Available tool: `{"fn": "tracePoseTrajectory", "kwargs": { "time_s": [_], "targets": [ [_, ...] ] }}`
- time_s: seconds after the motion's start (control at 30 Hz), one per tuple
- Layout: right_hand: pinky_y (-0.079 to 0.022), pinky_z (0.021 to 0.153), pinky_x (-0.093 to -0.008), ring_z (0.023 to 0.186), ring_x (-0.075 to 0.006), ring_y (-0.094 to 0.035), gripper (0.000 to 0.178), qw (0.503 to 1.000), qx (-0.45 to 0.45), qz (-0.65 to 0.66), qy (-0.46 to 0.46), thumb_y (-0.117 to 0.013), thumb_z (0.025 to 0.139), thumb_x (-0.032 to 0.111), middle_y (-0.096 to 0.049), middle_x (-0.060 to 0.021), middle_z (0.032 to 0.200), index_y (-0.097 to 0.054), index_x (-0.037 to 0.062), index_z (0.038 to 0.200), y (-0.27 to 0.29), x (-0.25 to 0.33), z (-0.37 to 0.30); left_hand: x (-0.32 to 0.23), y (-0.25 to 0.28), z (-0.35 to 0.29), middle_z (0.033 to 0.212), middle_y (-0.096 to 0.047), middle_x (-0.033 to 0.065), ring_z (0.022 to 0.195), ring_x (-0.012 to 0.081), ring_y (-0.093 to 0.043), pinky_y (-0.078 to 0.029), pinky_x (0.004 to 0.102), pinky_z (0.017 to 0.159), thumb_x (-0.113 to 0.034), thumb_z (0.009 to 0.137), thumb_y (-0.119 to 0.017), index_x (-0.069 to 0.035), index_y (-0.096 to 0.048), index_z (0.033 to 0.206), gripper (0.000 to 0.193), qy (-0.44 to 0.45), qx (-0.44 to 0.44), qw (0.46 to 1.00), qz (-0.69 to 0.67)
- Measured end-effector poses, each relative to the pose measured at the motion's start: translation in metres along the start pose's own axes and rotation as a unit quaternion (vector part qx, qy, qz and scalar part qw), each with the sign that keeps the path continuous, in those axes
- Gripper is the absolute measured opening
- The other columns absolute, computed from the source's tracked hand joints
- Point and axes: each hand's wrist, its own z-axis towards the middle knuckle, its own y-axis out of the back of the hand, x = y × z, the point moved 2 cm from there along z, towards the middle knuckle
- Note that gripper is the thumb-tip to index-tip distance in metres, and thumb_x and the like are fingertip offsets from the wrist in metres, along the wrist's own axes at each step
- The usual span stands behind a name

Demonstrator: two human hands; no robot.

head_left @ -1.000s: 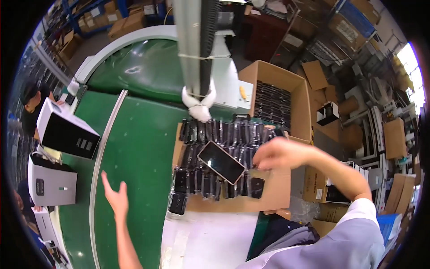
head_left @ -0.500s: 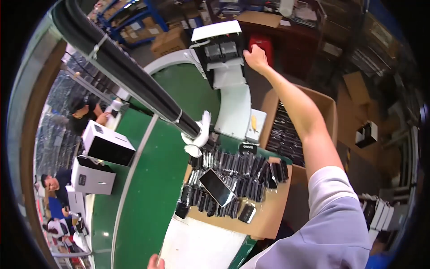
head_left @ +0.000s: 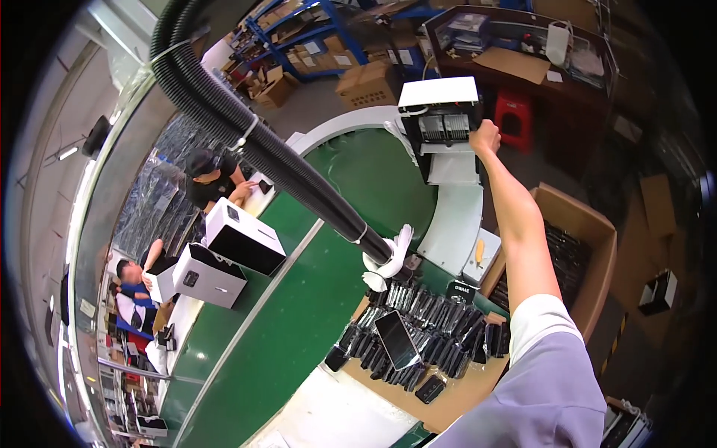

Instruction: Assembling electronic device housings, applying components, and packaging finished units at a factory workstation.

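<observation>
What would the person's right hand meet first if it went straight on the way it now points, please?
Most likely the right side of the white-topped black device; the right hand looks right beside it, perhaps touching, though depth is unclear.

Just right of my right fingers [head_left: 476, 139] I see a red stool [head_left: 515, 112], with a dark desk [head_left: 569, 138] behind it. Beyond my fingers, leftward, blue shelves [head_left: 342, 31] stand over grey floor [head_left: 306, 113]. Far left of them glows a strip light [head_left: 69, 153]. Well below, rightward, in murk, runs what looks like striped tape [head_left: 615, 346].
</observation>
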Motion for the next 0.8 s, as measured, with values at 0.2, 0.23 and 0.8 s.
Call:
{"fn": "tracePoseTrajectory", "kwargs": {
  "time_s": [0.2, 0.23, 0.8],
  "targets": [
    [-0.054, 0.091, -0.0492, 0.111, -0.0399, -0.064, 0.032, 0.996, 0.007, -0.061, 0.059, -0.068, 0.080, 0.014, -0.069, -0.0185, 0.116, -0.067, 0.0098, 0.112, 0.058, 0.039, 0.020, -0.092, 0.016, -0.004, 0.143, -0.053, 0.0206, 0.124, 0.0237, -0.056, -0.043, 0.0397, 0.108, -0.021, 0.100, -0.055, -0.013, -0.038, 0.153, 0.056, 0.006, 0.121, 0.983, -0.138],
    [-0.054, 0.092, -0.0491, 0.113, -0.0396, -0.064, 0.032, 0.991, 0.019, -0.106, 0.084, -0.068, 0.080, 0.014, -0.068, -0.0181, 0.117, -0.067, 0.0096, 0.112, 0.075, 0.047, 0.029, -0.129, 0.025, 0.001, 0.143, -0.053, 0.0206, 0.124, 0.0237, -0.056, -0.043, 0.0397, 0.108, -0.021, 0.100, -0.055, -0.013, -0.038, 0.153, 0.056, 0.006, 0.142, 0.980, -0.138],
    [-0.043, 0.089, -0.0490, 0.102, -0.0434, -0.052, 0.038, 0.712, 0.269, -0.412, 0.501, -0.056, 0.064, -0.001, -0.056, -0.0232, 0.101, -0.058, -0.0025, 0.101, 0.358, 0.200, -0.114, -0.684, 0.076, -0.146, 0.157, -0.024, 0.0262, 0.148, 0.0339, -0.023, -0.024, 0.0378, 0.119, -0.015, 0.065, -0.090, -0.002, 0.005, 0.157, 0.133, -0.419, 0.221, 0.732, -0.489]
  ]
}}
